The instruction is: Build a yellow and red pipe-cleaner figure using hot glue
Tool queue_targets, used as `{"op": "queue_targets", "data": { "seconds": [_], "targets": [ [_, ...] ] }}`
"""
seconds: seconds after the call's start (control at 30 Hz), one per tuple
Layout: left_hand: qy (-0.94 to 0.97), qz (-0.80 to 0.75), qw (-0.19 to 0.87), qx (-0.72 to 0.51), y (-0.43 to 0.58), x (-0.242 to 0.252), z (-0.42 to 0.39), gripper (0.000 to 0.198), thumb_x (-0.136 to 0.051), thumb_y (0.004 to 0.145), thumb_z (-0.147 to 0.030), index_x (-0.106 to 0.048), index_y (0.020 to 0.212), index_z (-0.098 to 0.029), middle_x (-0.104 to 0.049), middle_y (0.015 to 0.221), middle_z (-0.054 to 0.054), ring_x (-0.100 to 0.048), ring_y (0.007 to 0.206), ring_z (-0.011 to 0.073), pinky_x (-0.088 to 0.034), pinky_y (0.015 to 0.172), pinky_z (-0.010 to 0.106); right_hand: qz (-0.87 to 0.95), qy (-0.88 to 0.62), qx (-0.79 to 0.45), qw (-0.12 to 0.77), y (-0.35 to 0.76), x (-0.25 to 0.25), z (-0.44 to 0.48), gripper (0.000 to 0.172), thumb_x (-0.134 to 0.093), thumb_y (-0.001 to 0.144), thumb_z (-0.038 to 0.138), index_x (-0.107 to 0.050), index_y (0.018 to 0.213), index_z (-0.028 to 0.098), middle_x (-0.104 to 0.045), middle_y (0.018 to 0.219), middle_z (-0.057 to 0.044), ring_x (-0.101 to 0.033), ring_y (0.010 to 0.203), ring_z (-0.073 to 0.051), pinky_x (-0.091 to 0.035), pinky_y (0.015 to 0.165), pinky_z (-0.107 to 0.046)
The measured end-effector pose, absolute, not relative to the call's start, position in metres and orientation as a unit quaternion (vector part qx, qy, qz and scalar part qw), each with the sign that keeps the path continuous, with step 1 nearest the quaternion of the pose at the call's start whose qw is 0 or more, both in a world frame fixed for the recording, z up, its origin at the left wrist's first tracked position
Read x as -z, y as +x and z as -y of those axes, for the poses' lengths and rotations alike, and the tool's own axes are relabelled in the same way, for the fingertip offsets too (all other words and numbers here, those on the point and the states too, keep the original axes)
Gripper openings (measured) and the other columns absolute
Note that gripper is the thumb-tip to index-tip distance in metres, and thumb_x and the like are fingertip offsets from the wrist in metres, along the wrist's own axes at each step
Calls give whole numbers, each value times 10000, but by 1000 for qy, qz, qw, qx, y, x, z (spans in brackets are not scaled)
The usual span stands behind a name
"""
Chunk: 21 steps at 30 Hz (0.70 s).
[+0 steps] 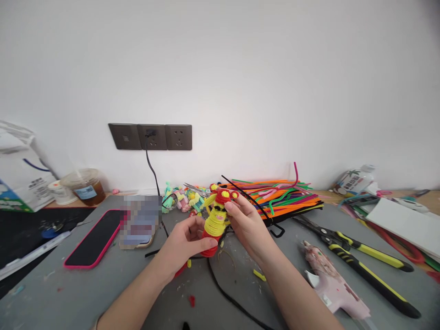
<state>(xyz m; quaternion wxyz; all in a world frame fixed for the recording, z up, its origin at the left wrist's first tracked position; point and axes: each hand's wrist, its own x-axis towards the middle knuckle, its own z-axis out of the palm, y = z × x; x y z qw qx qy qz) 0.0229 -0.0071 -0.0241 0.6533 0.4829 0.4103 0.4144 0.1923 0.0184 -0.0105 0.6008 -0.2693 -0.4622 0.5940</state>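
Above the grey table [68, 293], both hands grip a pipe-cleaner figure [217, 220]

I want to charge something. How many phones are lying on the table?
2. A pink-cased phone lies face up at the table's left. A second phone, blurred in the picture, lies just right of it. Others may be hidden under the clutter.

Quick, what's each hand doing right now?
Left hand: closed on the bottom of the red and yellow pipe-cleaner figure.
Right hand: fingers pinching the figure's top.
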Motion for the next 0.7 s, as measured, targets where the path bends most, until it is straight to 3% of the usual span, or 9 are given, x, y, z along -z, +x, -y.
{"op": "queue_targets", "data": {
  "seconds": [0.37,0.7],
  "targets": [
    [461,-424,640,-446,28,22,11,386,-927,586,-381,-710,828,-172,-744,885,41,-638,818,162,-499,740,248,463,-281,-601,587,194,12,-18,249,-803,812,412,-767,1036,307,-793,1068,-25,-695,995,-232,-507,865,-332],
    [483,-449,595,-459,30,15,11,387,-916,565,-389,-707,798,-162,-707,803,24,-609,770,162,-475,714,255,471,-274,-593,593,192,12,-17,234,-787,828,434,-754,1014,295,-792,1060,-50,-703,976,-256,-507,838,-366]
  ]
}}
